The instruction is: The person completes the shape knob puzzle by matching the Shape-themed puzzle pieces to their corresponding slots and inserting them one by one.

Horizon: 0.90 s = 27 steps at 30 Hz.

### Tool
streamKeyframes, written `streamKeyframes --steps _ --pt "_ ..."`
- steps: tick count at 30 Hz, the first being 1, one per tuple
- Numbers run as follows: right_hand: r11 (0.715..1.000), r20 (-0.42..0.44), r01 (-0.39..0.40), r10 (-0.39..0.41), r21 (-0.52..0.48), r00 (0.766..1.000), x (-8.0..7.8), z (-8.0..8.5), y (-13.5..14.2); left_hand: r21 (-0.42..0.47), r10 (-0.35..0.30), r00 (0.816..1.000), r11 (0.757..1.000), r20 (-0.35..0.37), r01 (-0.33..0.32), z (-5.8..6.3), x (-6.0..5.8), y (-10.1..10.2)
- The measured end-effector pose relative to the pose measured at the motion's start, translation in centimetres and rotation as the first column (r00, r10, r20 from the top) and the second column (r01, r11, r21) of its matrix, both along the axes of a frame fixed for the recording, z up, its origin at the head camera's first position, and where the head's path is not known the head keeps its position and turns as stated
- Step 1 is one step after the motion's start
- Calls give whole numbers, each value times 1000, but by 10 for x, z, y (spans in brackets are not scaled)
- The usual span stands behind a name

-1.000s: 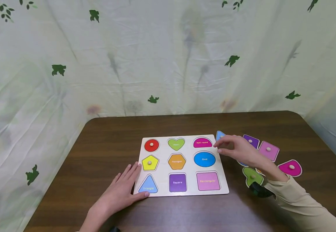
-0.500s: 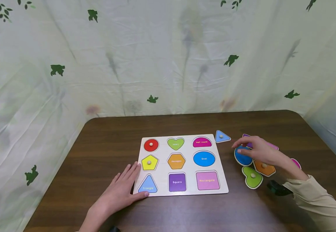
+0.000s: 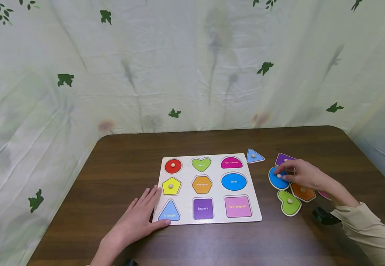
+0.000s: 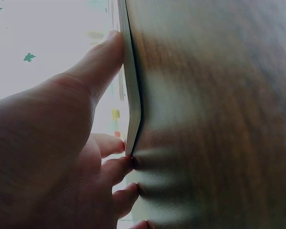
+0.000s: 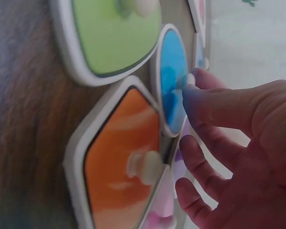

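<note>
My left hand rests on the lower left corner of a white shape puzzle board, thumb on the front edge and fingers spread along the side. In the left wrist view, the thumb lies over the board's edge. To the right of the board, my right hand pinches the knob of a blue oval puzzle piece between thumb and index finger. That piece lies on the table. A red circle piece and a yellow pentagon piece sit in their recesses.
Loose knobbed pieces lie around the oval: a green heart, an orange hexagon, a purple square and a pink piece partly hidden by my hand. A blue triangle lies at the board's upper right corner. A curtain hangs behind the table.
My right hand has moved right, away from the blue triangle and the board's edge, and come down onto the blue oval's knob. My left hand stays on the board.
</note>
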State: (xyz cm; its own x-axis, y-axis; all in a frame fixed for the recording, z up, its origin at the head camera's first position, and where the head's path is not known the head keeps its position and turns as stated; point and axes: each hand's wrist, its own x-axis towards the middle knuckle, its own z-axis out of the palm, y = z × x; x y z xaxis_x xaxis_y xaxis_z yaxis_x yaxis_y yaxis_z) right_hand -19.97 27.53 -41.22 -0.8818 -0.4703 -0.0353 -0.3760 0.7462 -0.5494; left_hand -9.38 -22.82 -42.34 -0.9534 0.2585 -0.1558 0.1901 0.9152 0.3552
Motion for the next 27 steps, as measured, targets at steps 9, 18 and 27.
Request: streamKeyframes --steps 9,18,27 --pt "1000 -51 21 -20 4 998 -1 -8 1 -1 1 1000 1000 2 -1 -1 -1 0" --pt "999 -62 25 -27 -35 998 0 -12 0 6 -4 1000 1000 -7 4 -1 0 0" --pt "994 -64 48 -55 -100 996 3 -12 -5 1 -3 1000 1000 -8 3 -2 0 0"
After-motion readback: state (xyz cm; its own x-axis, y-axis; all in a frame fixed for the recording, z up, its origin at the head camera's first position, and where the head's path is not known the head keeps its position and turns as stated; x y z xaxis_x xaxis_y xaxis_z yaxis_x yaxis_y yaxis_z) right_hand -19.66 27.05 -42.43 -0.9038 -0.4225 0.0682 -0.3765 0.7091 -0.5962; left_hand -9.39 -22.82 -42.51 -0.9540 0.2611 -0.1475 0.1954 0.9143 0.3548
